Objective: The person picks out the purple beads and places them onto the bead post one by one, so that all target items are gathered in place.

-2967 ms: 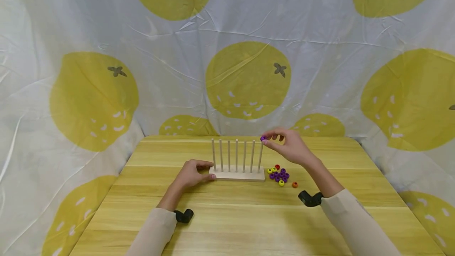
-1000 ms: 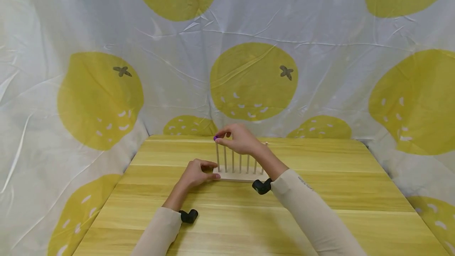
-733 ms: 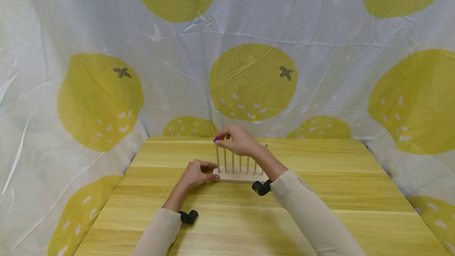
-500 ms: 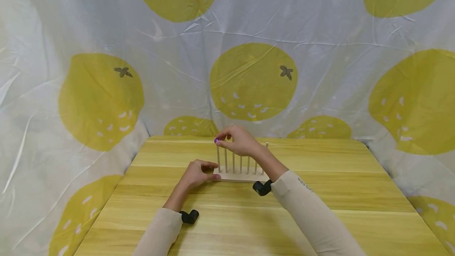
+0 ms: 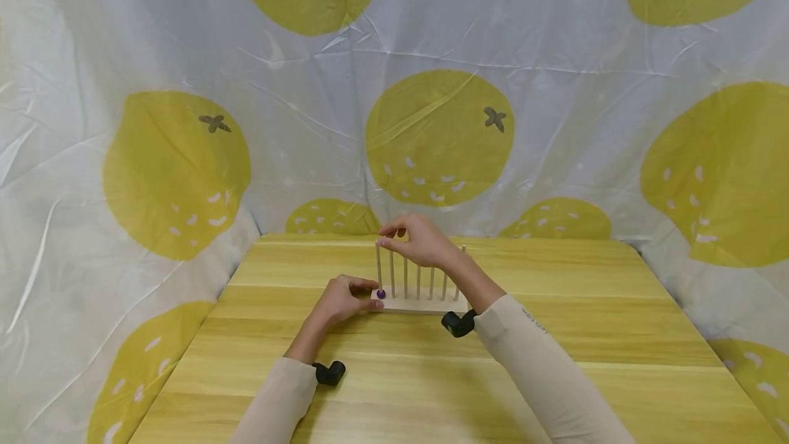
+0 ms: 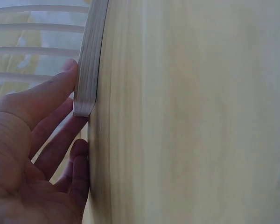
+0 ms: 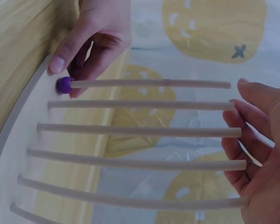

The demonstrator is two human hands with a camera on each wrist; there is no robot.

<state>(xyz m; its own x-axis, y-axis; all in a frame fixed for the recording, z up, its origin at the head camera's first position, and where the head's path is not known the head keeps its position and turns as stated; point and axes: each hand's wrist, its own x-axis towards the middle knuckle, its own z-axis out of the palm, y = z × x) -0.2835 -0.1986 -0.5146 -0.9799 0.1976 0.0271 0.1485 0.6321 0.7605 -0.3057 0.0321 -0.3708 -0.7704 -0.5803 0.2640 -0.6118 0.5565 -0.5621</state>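
Note:
A wooden peg rack (image 5: pixel 411 305), with a row of several thin upright pegs on a flat base, stands on the table. At its left end my left hand (image 5: pixel 337 300) holds the base, the thumb on the front edge and fingers round the end in the left wrist view. One purple bead (image 7: pixel 63 85) sits at the foot of the leftmost peg (image 7: pixel 151 84), down against the base. By the peg tops hovers my right hand (image 5: pixel 419 242), thumb and fingers apart with nothing between them; in the right wrist view its thumb (image 7: pixel 254 93) is just off the leftmost peg's tip.
My right forearm and sleeve (image 5: pixel 542 362) cross over the right side of the rack. A pale wooden table (image 5: pixel 394 389) lies under everything, and a lemon-print curtain (image 5: pixel 296 122) hangs behind its far edge. Black wrist cameras (image 5: pixel 329 373) are strapped to both wrists.
My right hand carried a purple bead from the rack's right end to the leftmost peg and let it go; it has dropped down to the base. My left hand stays on the rack.

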